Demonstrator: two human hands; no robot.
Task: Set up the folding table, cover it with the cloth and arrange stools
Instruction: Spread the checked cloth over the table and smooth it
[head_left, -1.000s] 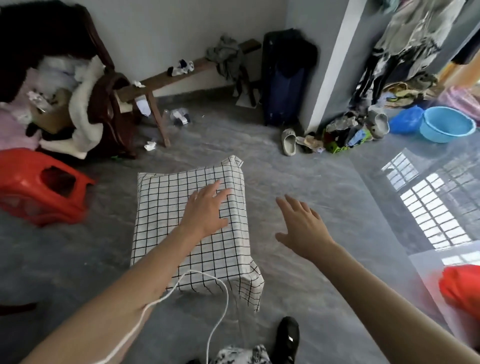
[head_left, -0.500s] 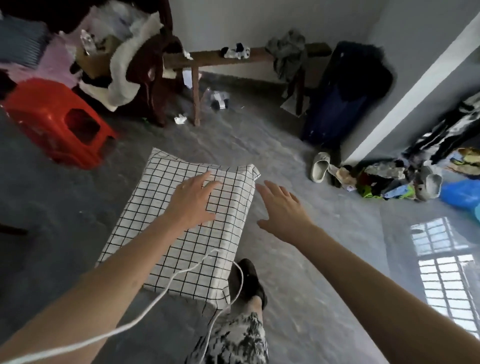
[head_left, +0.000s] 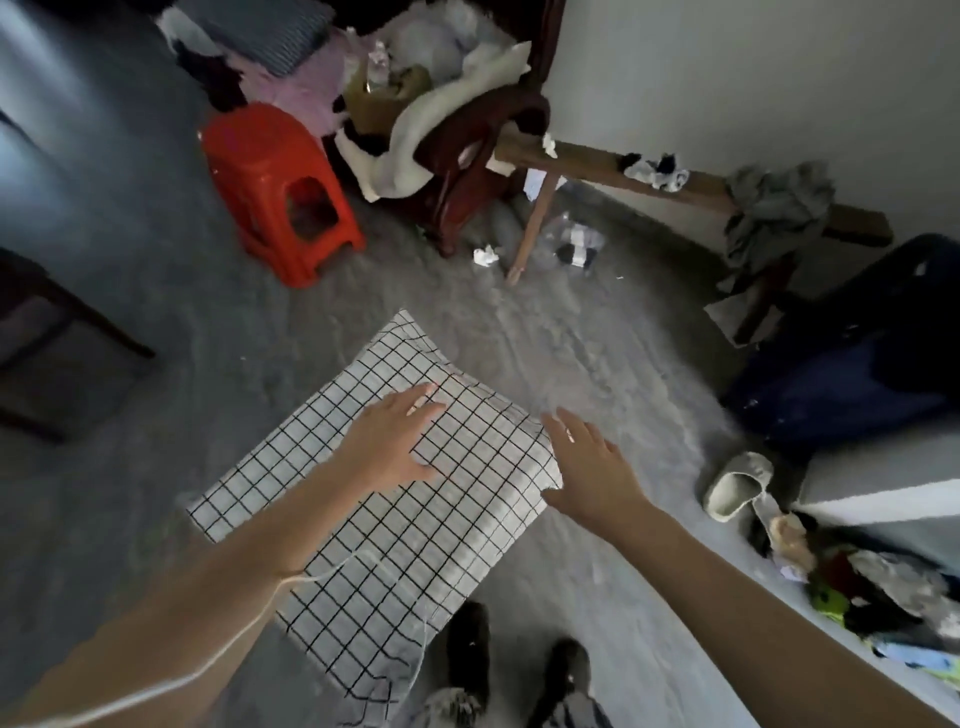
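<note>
Left hand (head_left: 392, 447) lies flat on the cloth (head_left: 395, 499), fingers straight and spread, palm down near the far right corner of the covered table, whose top and legs are wholly hidden under the checked fabric. Right hand (head_left: 592, 467) is spread too, fingers straight, at the table's right edge just beside that corner; whether it touches the cloth or hovers over it cannot be told. The cloth drapes over all edges, its near corner hanging down by the person's dark shoes (head_left: 467, 654). A thin white cord (head_left: 311, 577) crosses the left forearm and trails over the near part of the cloth; its ends run out of view. One red stool (head_left: 278, 192) stands on the floor (head_left: 597, 353) well beyond the table's far left corner, upright, beside a chair (head_left: 467, 156) heaped with clothes. Past the far right corner a wooden bench (head_left: 691, 187) runs along the wall, with a dark suitcase (head_left: 852, 364) to its right. A pale slipper (head_left: 735, 486) lies right of the right hand. Dark furniture at the left edge is cut off and hard to make out.
</note>
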